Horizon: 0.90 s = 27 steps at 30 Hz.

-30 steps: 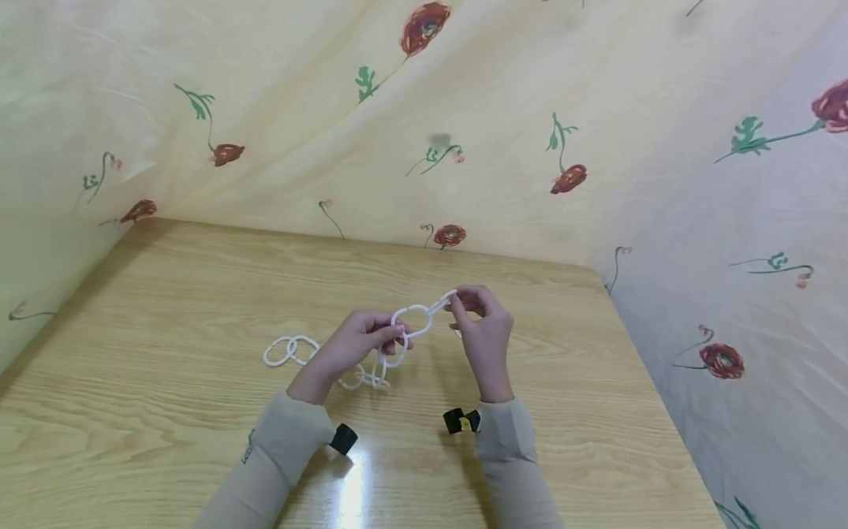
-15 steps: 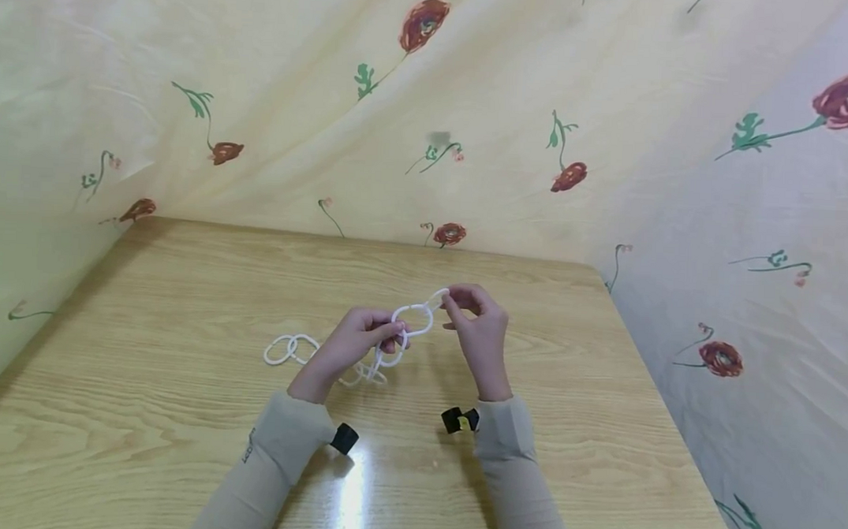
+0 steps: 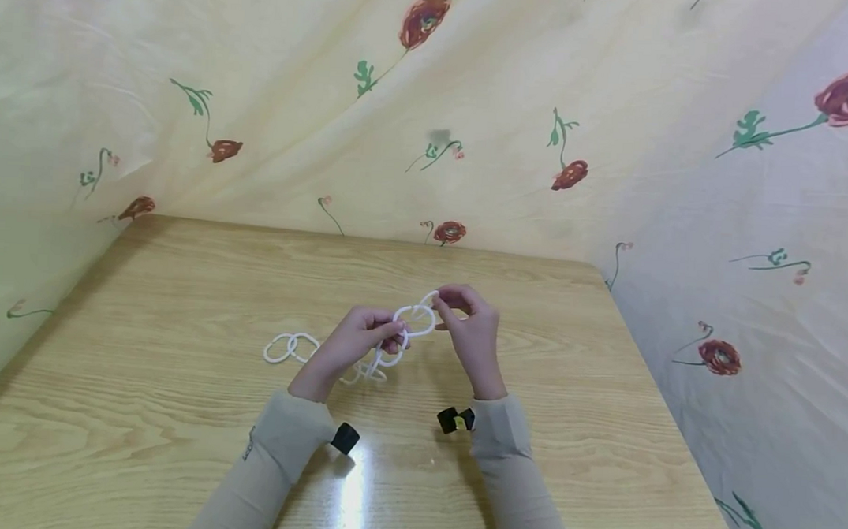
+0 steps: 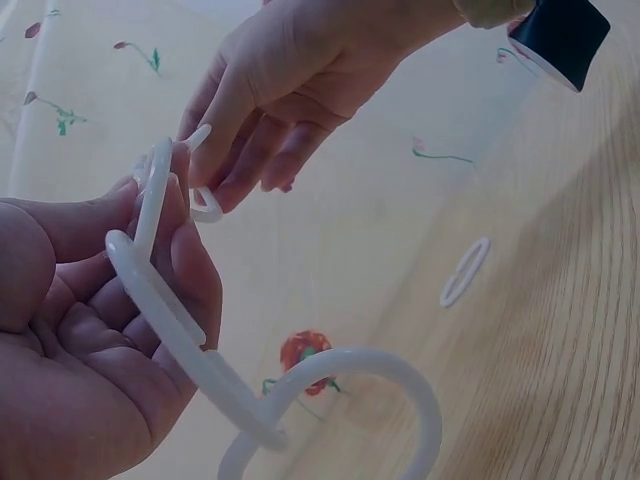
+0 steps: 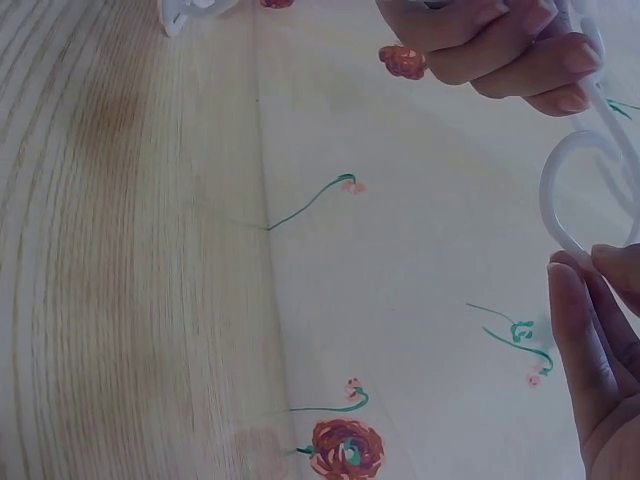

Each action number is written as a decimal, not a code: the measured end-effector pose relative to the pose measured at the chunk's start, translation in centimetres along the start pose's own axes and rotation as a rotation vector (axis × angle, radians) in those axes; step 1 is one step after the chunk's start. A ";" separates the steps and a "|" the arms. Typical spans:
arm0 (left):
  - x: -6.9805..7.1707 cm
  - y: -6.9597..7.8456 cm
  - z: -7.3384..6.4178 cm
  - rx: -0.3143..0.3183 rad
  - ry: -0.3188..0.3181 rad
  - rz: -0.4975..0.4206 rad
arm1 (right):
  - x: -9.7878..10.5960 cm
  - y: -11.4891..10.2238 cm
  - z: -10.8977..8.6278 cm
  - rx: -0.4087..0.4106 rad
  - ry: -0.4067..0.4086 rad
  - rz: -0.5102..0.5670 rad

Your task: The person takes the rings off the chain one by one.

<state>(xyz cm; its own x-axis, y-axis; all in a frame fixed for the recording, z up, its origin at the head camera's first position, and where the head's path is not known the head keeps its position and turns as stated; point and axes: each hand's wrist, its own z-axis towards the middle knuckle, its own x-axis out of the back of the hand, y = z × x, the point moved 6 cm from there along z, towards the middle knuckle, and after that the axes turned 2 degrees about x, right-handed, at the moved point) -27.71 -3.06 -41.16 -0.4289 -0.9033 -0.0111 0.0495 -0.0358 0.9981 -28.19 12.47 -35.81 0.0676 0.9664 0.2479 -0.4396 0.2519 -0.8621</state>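
Note:
My left hand [image 3: 366,334] pinches a white plastic chain link [image 3: 433,320] between thumb and fingers. From it more white links [image 4: 190,335] hang in a chain down toward the table. My right hand [image 3: 472,330], just to the right, pinches another white link [image 5: 548,195] by its edge with thumb and forefinger. In the head view this link overlaps the top right of the left hand's link. The left hand's fingers partly hide where the links meet, and I cannot tell whether these two are hooked together.
The tail of the chain, two joined links [image 3: 278,361], lies on the wooden table [image 3: 176,411] left of my left hand. One separate white link [image 4: 466,272] lies on the table in the left wrist view. A flowered cloth [image 3: 295,117] hangs behind the table and at its sides.
My right hand has moved left with its link, closer to the left hand, so the link now overlaps the left hand's one. The left hand has stayed nearly still.

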 end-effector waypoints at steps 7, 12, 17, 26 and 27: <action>-0.2 0.0 0.0 0.005 -0.037 -0.018 | -0.2 2.0 0.3 0.041 -0.002 -0.044; -0.4 0.0 0.0 0.004 -0.071 -0.013 | -0.2 2.3 0.3 0.144 0.019 -0.127; -0.6 0.0 -0.2 0.011 -0.091 -0.010 | -0.2 1.4 0.2 0.285 0.040 -0.224; -0.9 -0.1 -0.2 0.028 -0.123 -0.023 | -0.5 1.2 0.0 0.323 0.021 -0.301; -0.9 -0.1 -0.2 0.029 -0.126 -0.024 | -0.5 1.1 0.0 0.327 0.016 -0.306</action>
<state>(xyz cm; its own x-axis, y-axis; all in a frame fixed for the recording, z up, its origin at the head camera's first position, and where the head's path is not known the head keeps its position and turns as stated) -27.12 -2.38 -41.25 -0.5395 -0.8415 -0.0293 0.0128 -0.0430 0.9990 -28.73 12.27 -36.92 0.2516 0.8513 0.4604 -0.6570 0.4996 -0.5647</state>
